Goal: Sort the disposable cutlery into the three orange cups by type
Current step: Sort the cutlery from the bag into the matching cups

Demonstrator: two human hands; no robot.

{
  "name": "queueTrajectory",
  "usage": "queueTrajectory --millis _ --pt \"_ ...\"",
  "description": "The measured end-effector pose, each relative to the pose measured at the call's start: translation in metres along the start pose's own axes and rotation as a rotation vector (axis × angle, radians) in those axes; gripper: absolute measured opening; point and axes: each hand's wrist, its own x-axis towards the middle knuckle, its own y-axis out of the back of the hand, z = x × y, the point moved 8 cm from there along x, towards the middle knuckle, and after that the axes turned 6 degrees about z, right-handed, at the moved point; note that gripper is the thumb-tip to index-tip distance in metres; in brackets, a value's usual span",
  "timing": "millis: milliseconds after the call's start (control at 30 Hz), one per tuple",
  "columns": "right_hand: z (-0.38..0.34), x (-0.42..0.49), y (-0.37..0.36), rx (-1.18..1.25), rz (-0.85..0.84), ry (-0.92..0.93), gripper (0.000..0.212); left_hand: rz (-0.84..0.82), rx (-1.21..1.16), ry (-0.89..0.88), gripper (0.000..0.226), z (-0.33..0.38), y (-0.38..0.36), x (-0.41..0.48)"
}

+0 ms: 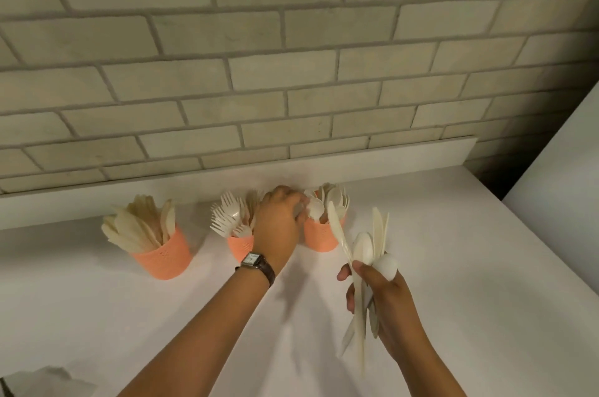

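3 ribbed cups stood in a row on the white worktop point(453, 267): the orange cup of knives point(163, 258) at 9 o'clock, the orange cup of forks point(241, 247) in the middle, and the orange cup of spoons point(319, 239) at 3 o'clock. The left hand point(280, 224) pinched a white plastic spoon point(316, 210) in its grip above the third cup. At 5 o'clock from there, the right hand point(385, 306) clenched a bundle of cream plastic cutlery point(363, 250).

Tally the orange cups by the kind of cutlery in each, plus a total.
Cup of knives: 1
Cup of forks: 1
Cup of spoons: 1
Total: 3 orange cups
Not counted: the mixed bundle gripped by the right hand.
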Motion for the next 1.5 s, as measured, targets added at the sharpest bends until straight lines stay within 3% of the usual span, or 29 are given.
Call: queueTrajectory --millis 133,200,267,367,433,533,733,933,1000,1200,1267,1333,1400,1500 --pt "-0.003 -0.003 -0.010 -0.012 -0.059 -0.002 0.042 0.080 -0.184 0.130 0.016 -0.007 0.025 -0.015" --pt "-0.001 -0.004 -0.017 -0.058 -0.090 -0.005 0.044 0.021 -0.430 0.322 0.005 -0.012 0.034 -0.029" --pt "0.002 -0.006 -0.027 -0.091 -0.136 -0.012 0.044 -0.090 -0.631 0.473 0.010 -0.014 0.037 -0.045" --pt "0.006 -0.014 -0.047 -0.106 -0.203 -0.031 0.033 -0.147 -0.750 0.569 0.006 -0.023 0.050 -0.062" --pt "0.007 -0.022 -0.062 -0.111 -0.270 -0.031 0.039 -0.123 -0.773 0.590 0.006 -0.031 0.063 -0.070" --pt "0.010 -0.032 -0.083 -0.124 -0.342 -0.032 0.038 -0.023 -0.779 0.635 0.007 -0.052 0.093 -0.078" --pt "0.022 -0.038 -0.108 -0.050 -0.322 -0.096 0.025 0.325 -0.754 0.718 0.007 -0.111 0.177 -0.088" --pt "0.023 -0.043 -0.126 -0.034 -0.357 -0.086 0.019 0.678 -0.523 0.572 0.012 -0.147 0.235 -0.099" --pt "0.023 -0.044 -0.129 -0.039 -0.351 -0.083 0.013 0.706 -0.410 0.560 0.005 -0.160 0.235 -0.098" --pt "0.021 -0.049 -0.136 -0.059 -0.356 -0.094 0.016 0.498 0.104 0.508 0.013 -0.180 0.204 -0.079" --pt "0.021 -0.048 -0.137 -0.059 -0.353 -0.096 0.009 0.451 0.194 0.515 0.029 -0.179 0.199 -0.077" --pt "0.021 -0.047 -0.138 -0.067 -0.351 -0.085 0.008 0.467 0.133 0.484 0.041 -0.164 0.198 -0.079" --pt "0.021 -0.046 -0.138 -0.064 -0.344 -0.082 0.009 0.418 -0.084 0.423 0.027 -0.137 0.189 -0.082" --pt "0.021 -0.044 -0.139 -0.061 -0.339 -0.077 0.012 0.037 -0.426 0.431 0.004 -0.096 0.143 -0.092"
